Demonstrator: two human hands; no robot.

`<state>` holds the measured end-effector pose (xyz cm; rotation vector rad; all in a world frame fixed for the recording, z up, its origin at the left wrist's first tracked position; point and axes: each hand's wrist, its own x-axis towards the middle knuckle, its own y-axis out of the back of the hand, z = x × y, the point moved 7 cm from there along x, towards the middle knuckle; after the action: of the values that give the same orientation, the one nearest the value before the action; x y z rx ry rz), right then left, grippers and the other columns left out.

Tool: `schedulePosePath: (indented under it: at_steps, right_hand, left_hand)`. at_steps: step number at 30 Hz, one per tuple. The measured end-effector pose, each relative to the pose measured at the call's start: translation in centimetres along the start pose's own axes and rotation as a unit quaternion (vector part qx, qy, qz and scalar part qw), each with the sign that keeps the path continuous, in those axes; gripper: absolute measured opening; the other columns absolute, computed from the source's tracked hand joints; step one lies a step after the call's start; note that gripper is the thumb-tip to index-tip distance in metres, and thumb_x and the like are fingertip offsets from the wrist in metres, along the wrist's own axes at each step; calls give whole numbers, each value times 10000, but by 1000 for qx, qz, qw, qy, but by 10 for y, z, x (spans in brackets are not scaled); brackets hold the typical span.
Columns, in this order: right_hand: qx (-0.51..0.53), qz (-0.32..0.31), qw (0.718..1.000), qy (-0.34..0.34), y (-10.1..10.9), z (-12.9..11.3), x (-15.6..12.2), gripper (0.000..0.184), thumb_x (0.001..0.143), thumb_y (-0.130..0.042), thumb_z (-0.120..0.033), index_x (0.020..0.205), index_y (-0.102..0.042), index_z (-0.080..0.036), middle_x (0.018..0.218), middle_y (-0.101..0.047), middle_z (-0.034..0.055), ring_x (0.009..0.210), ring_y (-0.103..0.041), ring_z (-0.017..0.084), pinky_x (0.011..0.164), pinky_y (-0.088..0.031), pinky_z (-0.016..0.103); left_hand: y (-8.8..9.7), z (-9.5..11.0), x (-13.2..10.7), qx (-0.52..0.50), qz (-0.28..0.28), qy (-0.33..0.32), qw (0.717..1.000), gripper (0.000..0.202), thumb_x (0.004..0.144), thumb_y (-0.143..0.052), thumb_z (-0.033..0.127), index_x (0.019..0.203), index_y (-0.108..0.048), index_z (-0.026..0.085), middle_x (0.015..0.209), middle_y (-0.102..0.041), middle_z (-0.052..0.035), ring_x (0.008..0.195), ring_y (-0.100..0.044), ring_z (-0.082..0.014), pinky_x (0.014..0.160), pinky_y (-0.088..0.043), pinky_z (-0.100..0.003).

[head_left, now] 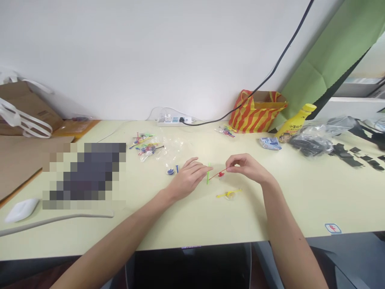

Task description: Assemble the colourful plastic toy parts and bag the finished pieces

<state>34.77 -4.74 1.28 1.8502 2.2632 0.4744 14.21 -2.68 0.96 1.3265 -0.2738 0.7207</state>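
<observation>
My right hand (245, 167) hovers low over the pale yellow table (192, 216), its fingertips pinched on a thin red stick with a small red piece (221, 174) at its end. My left hand (188, 178) rests on the table with fingers stretched toward a green stick (207, 174), its fingertips touching or nearly touching it. A yellow stick piece with a clear suction cup (229, 194) lies just in front of both hands. A small blue piece (171, 171) lies left of my left hand.
A clear bag with several coloured stick pieces (147, 147) lies at the back left, more pieces (225, 131) near a striped red-yellow bag (255, 112). A power strip (174, 120), yellow bottle (296, 122), black parts (345, 150) and cardboard (24, 120) edge the table.
</observation>
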Motion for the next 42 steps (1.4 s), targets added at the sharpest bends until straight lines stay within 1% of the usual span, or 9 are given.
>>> schedulePosePath:
  at_steps: [5,10,18,24,29,31,34,38,42]
  right_hand:
    - [96,56,993,32,-7,-2,8,231,727,-845,-405,748,-740,-201,814,-681,53,777,-601,190,753,-489,344]
    - [171,37,984,28,-25,5,16,208,686,-885,-355,715,-748,-201,812,-687,47,763,-617,178,729,-499,335]
    - [194,15,981,26,-44,4,20,188,668,-902,-325,708,-757,-212,811,-689,42,774,-624,177,735,-511,336]
    - [209,21,977,31,-44,4,19,198,651,-910,-308,689,-741,-213,814,-680,35,760,-621,168,727,-514,332]
    - [224,-22,974,26,-50,2,18,211,692,-886,-300,662,-704,-198,808,-668,29,742,-615,156,716,-503,319]
    - [223,-21,974,25,-51,2,19,214,714,-873,-316,698,-697,-197,830,-667,32,773,-614,160,740,-499,318]
    - [221,0,975,25,-51,3,21,230,753,-849,-345,878,-705,-217,917,-669,37,850,-614,169,794,-499,319]
    - [239,21,970,30,-51,4,23,402,782,-828,-358,1132,-650,-269,1054,-651,41,890,-616,165,798,-500,307]
    - [205,36,977,52,-49,-2,22,373,829,-781,-394,1154,-657,-259,1121,-642,61,948,-617,179,805,-498,304]
  left_hand:
    - [1,3,1,-15,29,-19,999,250,1014,-561,305,1233,-650,223,1077,-751,-58,1027,-697,-167,1141,-460,-465]
    - [1,13,0,-31,53,-56,996,365,923,-692,447,1189,-649,202,1055,-765,-64,1010,-707,-186,1114,-480,-462]
    - [6,8,-3,-45,72,-25,996,207,962,-635,292,1157,-671,232,1019,-764,-48,971,-714,-161,1076,-510,-438]
    - [12,13,-1,-50,89,-49,994,337,888,-725,448,1124,-666,215,987,-766,-52,942,-721,-180,1062,-518,-444]
    - [13,13,0,-46,80,-37,995,116,949,-654,305,1030,-667,223,955,-767,-27,908,-720,-144,1044,-525,-399]
    - [14,12,0,-44,93,-39,994,102,939,-666,285,1023,-662,226,956,-765,-21,905,-717,-138,1045,-524,-393]
    - [17,9,-2,-33,115,-41,992,96,922,-691,277,998,-658,229,943,-757,-14,885,-707,-133,1035,-525,-388]
    - [19,3,-4,-15,123,-25,992,83,919,-691,301,966,-669,238,909,-741,-13,856,-684,-143,978,-533,-383]
    - [20,1,-3,-6,125,-17,992,97,904,-710,306,951,-671,231,877,-726,-20,844,-666,-156,920,-529,-373]
